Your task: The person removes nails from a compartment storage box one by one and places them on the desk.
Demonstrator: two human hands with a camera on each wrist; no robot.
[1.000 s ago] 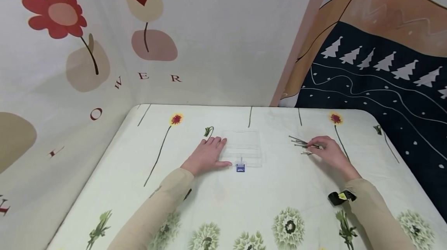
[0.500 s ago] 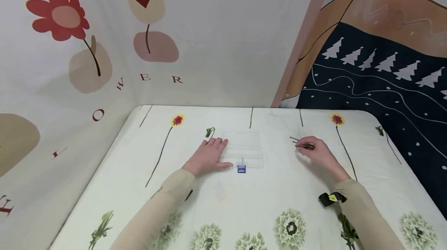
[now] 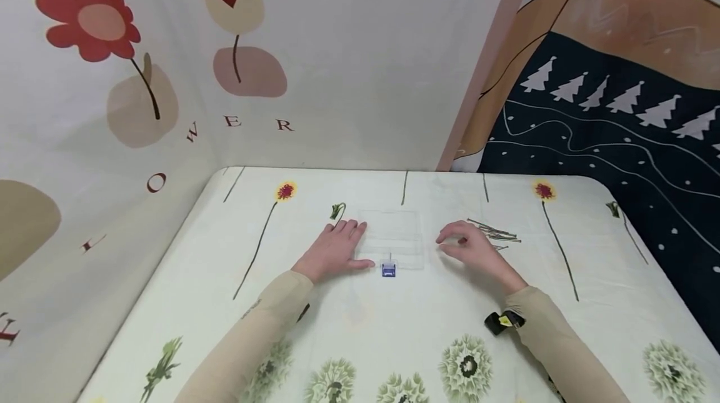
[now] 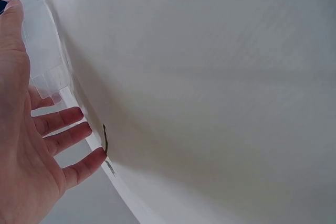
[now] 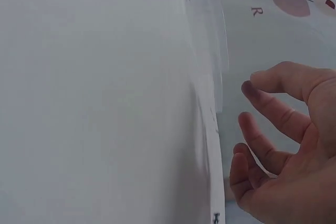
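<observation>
A clear plastic box (image 3: 394,228) with a blue clip (image 3: 389,269) at its front lies on the table, faint against the cloth. At its left edge rests my left hand (image 3: 332,250), fingers spread and fairly straight; the thumb reaches along the front edge. Several long thin nails (image 3: 495,232) lie in a loose bunch to the right of the box. My right hand (image 3: 472,247) hovers between the nails and the box, fingers bent. In the right wrist view the thumb tip and index fingertip (image 5: 251,88) come close together, and I cannot make out anything between them.
The table is covered by a white cloth (image 3: 416,322) printed with flowers. Patterned curtains stand behind it and at the left, with a dark tree-printed one (image 3: 596,134) at the right. A black strap (image 3: 504,322) is on the right wrist.
My right hand has moved left from the nails toward the box, and the nails now show more fully. My left hand and the box stay where they were.
</observation>
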